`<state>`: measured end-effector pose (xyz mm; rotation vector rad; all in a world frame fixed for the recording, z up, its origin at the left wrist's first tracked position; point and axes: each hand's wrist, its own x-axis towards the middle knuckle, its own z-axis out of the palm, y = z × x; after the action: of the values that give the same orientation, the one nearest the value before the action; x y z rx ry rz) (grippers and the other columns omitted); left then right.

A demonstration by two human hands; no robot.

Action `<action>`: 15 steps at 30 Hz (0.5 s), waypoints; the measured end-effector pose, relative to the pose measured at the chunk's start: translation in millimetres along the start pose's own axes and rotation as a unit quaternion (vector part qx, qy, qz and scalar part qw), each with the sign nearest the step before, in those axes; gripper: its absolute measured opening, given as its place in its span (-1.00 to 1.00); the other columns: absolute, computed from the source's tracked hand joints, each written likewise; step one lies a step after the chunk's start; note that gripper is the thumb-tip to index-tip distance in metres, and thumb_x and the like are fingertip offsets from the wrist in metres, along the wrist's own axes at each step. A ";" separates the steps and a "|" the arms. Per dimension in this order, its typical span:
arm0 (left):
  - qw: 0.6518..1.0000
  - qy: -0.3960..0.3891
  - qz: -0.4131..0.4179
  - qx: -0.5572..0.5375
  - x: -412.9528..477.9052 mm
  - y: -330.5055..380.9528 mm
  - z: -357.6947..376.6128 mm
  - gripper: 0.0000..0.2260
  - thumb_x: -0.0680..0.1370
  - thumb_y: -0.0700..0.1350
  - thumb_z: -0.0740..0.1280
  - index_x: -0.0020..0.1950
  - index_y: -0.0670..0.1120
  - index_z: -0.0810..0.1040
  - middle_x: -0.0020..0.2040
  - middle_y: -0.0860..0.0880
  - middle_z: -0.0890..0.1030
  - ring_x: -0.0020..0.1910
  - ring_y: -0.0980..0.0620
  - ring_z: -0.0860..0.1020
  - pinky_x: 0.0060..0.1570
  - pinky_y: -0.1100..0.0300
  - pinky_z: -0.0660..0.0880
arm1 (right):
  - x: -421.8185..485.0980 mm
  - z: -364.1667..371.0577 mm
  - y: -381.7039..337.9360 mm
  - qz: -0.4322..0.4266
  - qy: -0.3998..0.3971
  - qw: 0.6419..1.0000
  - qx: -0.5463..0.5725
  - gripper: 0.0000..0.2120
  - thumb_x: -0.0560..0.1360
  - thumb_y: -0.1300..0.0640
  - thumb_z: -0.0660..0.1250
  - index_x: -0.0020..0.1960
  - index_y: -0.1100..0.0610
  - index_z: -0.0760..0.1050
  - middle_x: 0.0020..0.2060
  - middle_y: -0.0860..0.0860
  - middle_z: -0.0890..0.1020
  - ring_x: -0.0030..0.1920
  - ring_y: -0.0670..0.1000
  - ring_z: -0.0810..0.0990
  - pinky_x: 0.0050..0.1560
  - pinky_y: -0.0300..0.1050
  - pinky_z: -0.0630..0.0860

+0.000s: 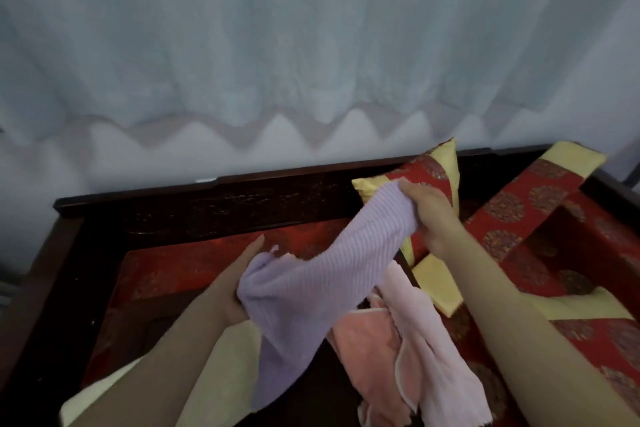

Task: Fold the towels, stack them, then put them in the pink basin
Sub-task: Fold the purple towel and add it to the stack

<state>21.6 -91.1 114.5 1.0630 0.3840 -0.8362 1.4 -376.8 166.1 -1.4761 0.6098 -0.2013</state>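
Pale pink towel (446, 350): lying nearest the camera, unfolded and rumpled, draping over the front edge of the seat.
Salmon towel (363, 343): lying crumpled just beside the pale pink one and partly under it; not yet folded.
Cream cloth (228, 367): lying under the left forearm at the near left; whether it is a towel or cushion trim cannot be told.
Lilac ribbed towel (311, 274): being held up off the seat between both hands, sagging in the middle, one end hanging down toward the camera.
Left hand (239, 274): gripping the lower left end of the lilac towel, fingers partly hidden under the cloth.
Right hand (429, 215): clenching around the upper corner of the lilac towel, lifting it higher and farther out than the left.
Red patterned cushion (194, 267): covering the seat, serving as the work surface.
Red and yellow pillow (433, 166): leaning against the dark wooden backrest (242, 198), behind the right hand.
White curtain (311, 45): hanging at the far back.
Pink basin: not appearing in this view.
Progress: appearing to be at the start; first towel being spread for folding, nothing visibly folded or stacked, basin step remaining.
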 end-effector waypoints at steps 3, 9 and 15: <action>0.996 -0.007 0.048 0.069 -28.4 45.5 5.1 -0.74 0.60 -0.08 0.19 0.20 -0.18 0.50 0.01 -0.14 0.64 -0.11 0.07 0.61 -0.09 0.29 0.55 | -1.4 6.2 -51.7 -0.046 -0.014 0.999 0.017 -0.88 0.46 0.11 0.37 -0.05 0.13 0.58 -0.01 0.07 0.65 0.05 0.05 0.59 0.14 -0.01 0.52; 0.979 -0.019 0.182 0.094 -90.4 135.2 -10.7 -0.89 0.49 -0.17 0.23 -0.09 -0.07 0.55 -0.14 -0.04 0.60 -0.19 0.03 0.61 -0.13 0.19 0.58 | -23.2 23.7 -126.8 -0.136 0.007 0.990 -0.026 -0.88 0.53 0.00 0.29 -0.05 0.03 0.55 -0.05 0.00 0.61 -0.05 -0.02 0.54 -0.11 -0.14 0.49; 0.961 0.028 0.220 0.163 -122.7 159.9 -21.5 -0.71 0.41 -0.25 0.37 0.10 -0.03 0.52 0.00 -0.05 0.56 -0.06 0.05 0.54 -0.07 0.13 0.58 | -42.2 57.7 -153.1 -0.163 -0.005 0.979 -0.123 -0.77 0.56 -0.04 0.25 0.09 0.07 0.55 -0.01 0.06 0.56 -0.04 0.03 0.49 -0.17 -0.12 0.47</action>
<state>66.6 14.8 281.3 1.4163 0.0448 -0.4774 30.9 -323.1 323.5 -1.8143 0.3893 -0.3833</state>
